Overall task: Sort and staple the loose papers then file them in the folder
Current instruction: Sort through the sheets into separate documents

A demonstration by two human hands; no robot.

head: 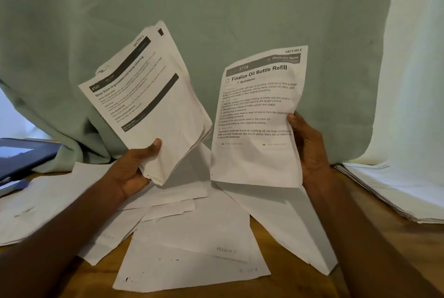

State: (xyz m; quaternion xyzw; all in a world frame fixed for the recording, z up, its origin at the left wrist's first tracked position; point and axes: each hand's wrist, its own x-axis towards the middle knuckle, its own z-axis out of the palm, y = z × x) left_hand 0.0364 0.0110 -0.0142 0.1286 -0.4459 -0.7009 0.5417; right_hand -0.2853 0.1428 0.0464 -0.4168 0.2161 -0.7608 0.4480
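Both raised: left hand [134, 170] grips paper stack [149, 105], right hand [310, 151] pinches single sheet [257, 124] w/ thumb.

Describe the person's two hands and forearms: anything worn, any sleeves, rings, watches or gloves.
Both forearms are bare as far as the frame shows; no sleeve enters view. The left hand and right hand wear no gloves, and no ring, watch or bracelet shows. The visible thumbnails are short and unpainted.
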